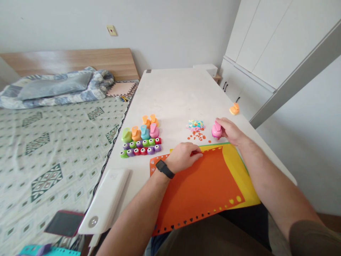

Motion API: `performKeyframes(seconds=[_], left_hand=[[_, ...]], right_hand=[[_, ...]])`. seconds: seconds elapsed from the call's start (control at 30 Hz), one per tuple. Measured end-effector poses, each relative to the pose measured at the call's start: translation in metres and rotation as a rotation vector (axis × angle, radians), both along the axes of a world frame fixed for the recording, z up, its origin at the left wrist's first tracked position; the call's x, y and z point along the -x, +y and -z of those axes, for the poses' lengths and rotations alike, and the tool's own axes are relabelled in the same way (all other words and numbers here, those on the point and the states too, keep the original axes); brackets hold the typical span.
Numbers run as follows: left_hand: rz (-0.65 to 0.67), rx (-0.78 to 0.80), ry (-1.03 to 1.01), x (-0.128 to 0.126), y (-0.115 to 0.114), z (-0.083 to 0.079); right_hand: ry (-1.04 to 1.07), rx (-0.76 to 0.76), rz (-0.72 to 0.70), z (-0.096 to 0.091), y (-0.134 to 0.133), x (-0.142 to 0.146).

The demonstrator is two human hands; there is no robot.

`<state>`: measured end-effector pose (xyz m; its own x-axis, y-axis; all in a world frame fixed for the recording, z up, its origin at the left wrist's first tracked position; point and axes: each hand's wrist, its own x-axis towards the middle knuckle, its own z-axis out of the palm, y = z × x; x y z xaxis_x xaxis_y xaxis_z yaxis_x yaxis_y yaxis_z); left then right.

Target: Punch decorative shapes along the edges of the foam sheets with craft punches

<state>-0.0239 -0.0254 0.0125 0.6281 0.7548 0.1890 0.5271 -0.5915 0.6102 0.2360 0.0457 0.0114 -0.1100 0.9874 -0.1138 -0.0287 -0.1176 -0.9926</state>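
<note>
Head view: held a pink punch (216, 130) in the right hand (230, 129), thumb and fingers closed on its side, toward the right edge of the worktop (173, 92). Had the punch just left of those fingertips, long axis roughly upright, beyond the far edge of the yellow sheet (241, 174), with the right hand clearly nearer. Rested the left hand (186, 156), fingers loosely bent, at the orange sheet's (197, 185) far edge; could not tell whether gripping paper or merely touching.
</note>
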Motion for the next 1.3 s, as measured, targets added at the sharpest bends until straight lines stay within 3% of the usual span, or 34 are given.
performKeyframes(seconds=[0.17,0.4,0.57,0.73,0.87,1.1,1.3], left_hand=[[-0.016,-0.005,0.028,0.000,0.000,0.000],[-0.019,0.003,0.028,-0.001,0.000,0.001],[-0.018,-0.003,0.039,0.000,0.000,0.002],[-0.014,-0.011,0.041,0.000,0.000,0.002],[-0.014,-0.014,0.046,-0.001,0.000,0.002],[-0.018,-0.004,0.044,-0.001,0.000,0.002],[-0.019,0.001,0.044,-0.001,-0.001,0.001]], right_hand=[[-0.149,0.100,-0.073,0.001,-0.008,0.004],[-0.009,-0.058,-0.049,-0.002,-0.012,0.015],[-0.042,0.035,-0.115,0.000,-0.013,0.016],[0.007,-0.054,-0.072,0.001,-0.014,0.023],[0.024,0.044,-0.177,0.003,-0.014,0.027],[0.132,-0.098,-0.022,0.007,-0.008,0.025],[0.150,-0.017,-0.186,-0.004,-0.012,0.033]])
